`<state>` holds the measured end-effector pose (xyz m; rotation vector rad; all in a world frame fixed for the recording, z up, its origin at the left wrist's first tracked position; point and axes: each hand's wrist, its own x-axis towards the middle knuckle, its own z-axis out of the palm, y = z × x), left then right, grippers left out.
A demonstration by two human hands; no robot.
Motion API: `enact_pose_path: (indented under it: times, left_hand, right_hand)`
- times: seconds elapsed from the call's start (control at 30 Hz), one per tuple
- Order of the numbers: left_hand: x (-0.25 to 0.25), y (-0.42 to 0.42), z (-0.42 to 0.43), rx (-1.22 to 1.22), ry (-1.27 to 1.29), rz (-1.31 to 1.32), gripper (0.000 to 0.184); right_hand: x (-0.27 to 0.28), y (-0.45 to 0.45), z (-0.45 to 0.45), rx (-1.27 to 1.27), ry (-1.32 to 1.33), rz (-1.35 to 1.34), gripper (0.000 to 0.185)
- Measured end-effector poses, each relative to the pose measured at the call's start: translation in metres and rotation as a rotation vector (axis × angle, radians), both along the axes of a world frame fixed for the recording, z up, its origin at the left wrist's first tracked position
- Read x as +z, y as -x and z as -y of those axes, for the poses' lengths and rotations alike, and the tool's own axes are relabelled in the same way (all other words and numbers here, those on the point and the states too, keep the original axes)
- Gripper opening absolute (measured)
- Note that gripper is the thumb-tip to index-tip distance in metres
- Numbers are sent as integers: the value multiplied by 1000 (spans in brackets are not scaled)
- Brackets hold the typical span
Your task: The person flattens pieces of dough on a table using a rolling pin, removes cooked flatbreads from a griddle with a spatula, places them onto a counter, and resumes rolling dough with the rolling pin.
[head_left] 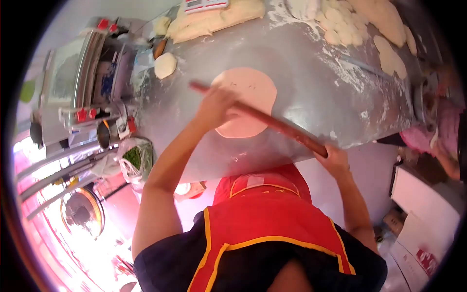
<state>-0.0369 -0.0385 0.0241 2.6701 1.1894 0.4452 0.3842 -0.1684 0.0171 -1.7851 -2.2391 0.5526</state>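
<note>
A flat, roughly round sheet of dough (255, 90) lies on the metal table (194, 151). Across it, at a slant, runs a long reddish-brown rolling pin (277, 125). My left hand (218, 106) is closed over the pin near its far left end, above the dough's left side; it is slightly blurred. At the near right end, by the table's edge, my right hand (335, 159) wraps round the pin. A small round piece of dough (165, 65) sits to the left, apart from both hands.
A long dough slab (219, 22) with a white scale (204, 5) on it lies at the back. Several dough pieces (343, 24) and loose flour are at the back right. A bag of greens (136, 158) hangs at left. Another person's arm (445, 158) shows at far right.
</note>
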Motion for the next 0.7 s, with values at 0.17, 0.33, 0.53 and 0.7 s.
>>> enact_pose_path:
  times: [0.17,0.33,0.53,0.7]
  left_hand:
    - [-25,43,246,881,310,7,17]
    - [-22,-41,325,1322,792,315,32]
    - [-11,17,332,1448,657,187,40]
    - [-11,22,335,1368,806,184,39]
  right_hand:
    - [-7,65,-150,632,-270,10,48]
    - [-36,174,-173,903,-274,-136,62]
    - [-35,373,-208,893,-516,-173,52]
    - [-44,361,-206,1075,-430,-241,51]
